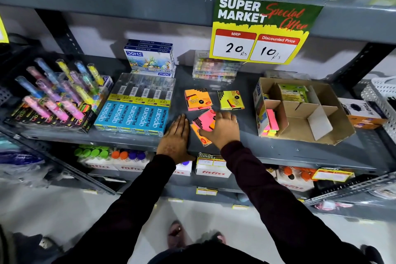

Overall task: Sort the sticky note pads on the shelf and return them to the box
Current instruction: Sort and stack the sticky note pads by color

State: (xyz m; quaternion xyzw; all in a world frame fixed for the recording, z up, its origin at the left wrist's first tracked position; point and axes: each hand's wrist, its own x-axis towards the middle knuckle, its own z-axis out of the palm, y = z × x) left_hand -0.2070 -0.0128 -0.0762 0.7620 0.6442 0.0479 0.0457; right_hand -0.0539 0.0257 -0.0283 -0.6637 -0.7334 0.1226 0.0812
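left hand [176,136] flat, fingers together on grey metal shelf [278,148] | right hand [222,128] spread on pink square sticky note pad [206,121] — divided cardboard box [334,133] at 3 o'clock

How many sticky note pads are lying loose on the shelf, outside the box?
4 visible: orange pad, yellow pad, pink pad under the right hand, orange pad beneath it. More may be hidden.

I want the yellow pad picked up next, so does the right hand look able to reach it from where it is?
Probably yes. The right hand rests on the pink pad, and the yellow pad lies just beyond its fingertips on open shelf, with nothing between them.
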